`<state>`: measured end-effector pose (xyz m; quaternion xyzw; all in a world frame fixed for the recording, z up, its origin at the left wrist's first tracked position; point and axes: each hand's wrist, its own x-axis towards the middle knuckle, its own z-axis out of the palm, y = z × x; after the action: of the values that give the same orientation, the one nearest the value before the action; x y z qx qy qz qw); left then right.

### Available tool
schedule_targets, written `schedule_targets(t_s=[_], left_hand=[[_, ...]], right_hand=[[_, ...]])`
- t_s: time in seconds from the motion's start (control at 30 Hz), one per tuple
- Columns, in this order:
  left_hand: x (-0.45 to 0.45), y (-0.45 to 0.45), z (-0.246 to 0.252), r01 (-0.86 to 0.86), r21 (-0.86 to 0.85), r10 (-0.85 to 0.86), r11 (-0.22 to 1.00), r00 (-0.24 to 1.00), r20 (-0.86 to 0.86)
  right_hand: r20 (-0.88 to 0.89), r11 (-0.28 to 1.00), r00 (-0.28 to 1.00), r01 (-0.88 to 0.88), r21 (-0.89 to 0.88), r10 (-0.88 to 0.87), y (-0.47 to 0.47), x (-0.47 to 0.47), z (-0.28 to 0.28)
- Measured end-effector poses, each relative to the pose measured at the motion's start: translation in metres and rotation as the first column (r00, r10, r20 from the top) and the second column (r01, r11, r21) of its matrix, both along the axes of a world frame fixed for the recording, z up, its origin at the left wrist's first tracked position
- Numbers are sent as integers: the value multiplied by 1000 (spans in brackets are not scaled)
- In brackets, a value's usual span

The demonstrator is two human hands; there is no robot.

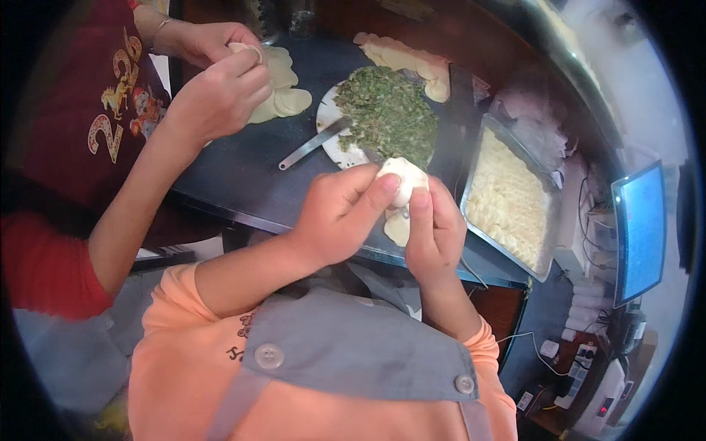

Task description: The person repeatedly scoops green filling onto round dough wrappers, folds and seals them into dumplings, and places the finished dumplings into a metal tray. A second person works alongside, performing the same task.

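Between both my hands is a folded dumpling wrapper (407, 175), pale and soft. My left hand (345, 212) pinches its left side with thumb and fingers. On the other side, my right hand (436, 226) presses its edge with the thumb. Just beyond my hands lies a round white plate (330, 124) heaped with chopped green filling (389, 113). A flat metal spatula (314, 144) rests on the plate's left rim, its handle end over the table. Below the wrapper, partly hidden by my right hand, dough rounds (397, 229) lie near the table edge.
A co-worker's hands (220, 93) fold another wrapper at the left, beside a pile of dough rounds (284, 82). More wrappers (408, 60) lie behind the plate. At the right sits a metal tray (469, 195) of pale food pieces. A lit screen (640, 231) stands farther right.
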<state>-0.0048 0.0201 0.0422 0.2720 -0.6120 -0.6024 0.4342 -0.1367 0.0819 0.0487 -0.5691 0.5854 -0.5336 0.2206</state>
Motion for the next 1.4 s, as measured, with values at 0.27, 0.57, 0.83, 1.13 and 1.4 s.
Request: schedule_targets(t_s=[0.27,0.57,0.83,1.13,1.4], left_hand=[[14,-7,6,248,-159,-237,956,968,82],[18,-8,7,189,-404,-103,895,969,224],[7,9,7,313,-50,-313,948,950,15],[9,11,6,202,-270,-167,941,975,147],[3,13,-5,133,-257,-130,957,991,29]], right_hand=[[-515,921,855,-159,-356,-51,-15,-20,-14],[-382,885,919,-98,-456,-95,-8,-12,-11],[-385,852,916,-109,-512,-114,-5,-21,-18],[-383,918,920,-84,-388,-77,1,-12,13],[-298,963,951,-8,-270,-76,5,-7,15]])
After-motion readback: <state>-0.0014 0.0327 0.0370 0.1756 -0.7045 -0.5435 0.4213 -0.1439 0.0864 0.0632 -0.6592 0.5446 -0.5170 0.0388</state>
